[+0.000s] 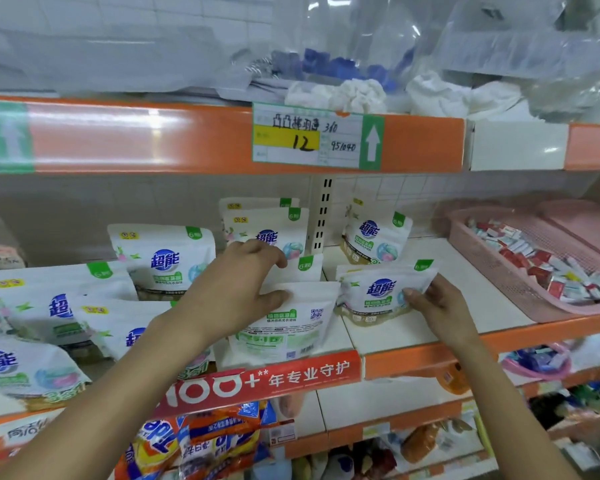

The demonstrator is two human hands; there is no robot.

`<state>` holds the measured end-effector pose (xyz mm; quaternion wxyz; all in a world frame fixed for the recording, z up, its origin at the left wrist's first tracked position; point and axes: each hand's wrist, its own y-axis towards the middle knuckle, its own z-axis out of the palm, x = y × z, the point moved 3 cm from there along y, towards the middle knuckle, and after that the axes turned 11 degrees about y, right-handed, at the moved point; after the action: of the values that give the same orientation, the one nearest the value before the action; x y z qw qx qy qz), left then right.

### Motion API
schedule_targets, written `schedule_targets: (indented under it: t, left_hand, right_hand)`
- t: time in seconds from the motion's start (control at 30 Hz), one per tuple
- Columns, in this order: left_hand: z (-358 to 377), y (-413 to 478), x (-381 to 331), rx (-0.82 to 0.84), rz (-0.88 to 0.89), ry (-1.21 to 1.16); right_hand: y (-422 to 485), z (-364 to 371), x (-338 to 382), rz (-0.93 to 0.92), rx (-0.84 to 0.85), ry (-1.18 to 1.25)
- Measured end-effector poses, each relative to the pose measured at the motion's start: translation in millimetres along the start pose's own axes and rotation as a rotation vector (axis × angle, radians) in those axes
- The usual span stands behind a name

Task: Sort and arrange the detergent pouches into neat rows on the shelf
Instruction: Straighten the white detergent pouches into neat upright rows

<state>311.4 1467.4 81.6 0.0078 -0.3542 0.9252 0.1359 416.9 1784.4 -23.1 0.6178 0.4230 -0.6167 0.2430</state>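
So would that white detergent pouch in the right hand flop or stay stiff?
Probably semi-stiff: the white blue-logo detergent pouch holds its shape, pinched by the right hand. Likely tippy: the left pouches lie toppled. Glossy-looking film, possibly slippery.

On the upper shelf (136, 140), the price tag (317, 136) facing you carries a handwritten 12 on its yellow field, with 310 and 951040 beside it and a white up-arrow on green. Each front-facing detergent pouch (165, 261) shows you the blue brand 超能 and a green corner tab beginning with 6, some also 3合1 along the bottom, while the back-turned pouch (291, 327) offers a QR code and green print too small to read. The red strip (257, 382) on the front edge below reads 100+** 年专业守护.
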Motion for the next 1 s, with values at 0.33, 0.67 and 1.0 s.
schedule_targets:
  t: [0.33, 0.67, 1.0]
  left_hand:
    - [4, 4, 4, -0.026, 0.000, -0.035]
    - [-17, -6, 36, -0.118, -0.155, -0.182]
    - [-25, -32, 59, -0.141, -0.241, -0.164]
  right_hand:
    - [26, 17, 19, -0.136, -0.102, 0.012]
    - [65, 72, 23, -0.097, 0.014, 0.156]
    - [77, 139, -3, 0.147, 0.139, 0.243]
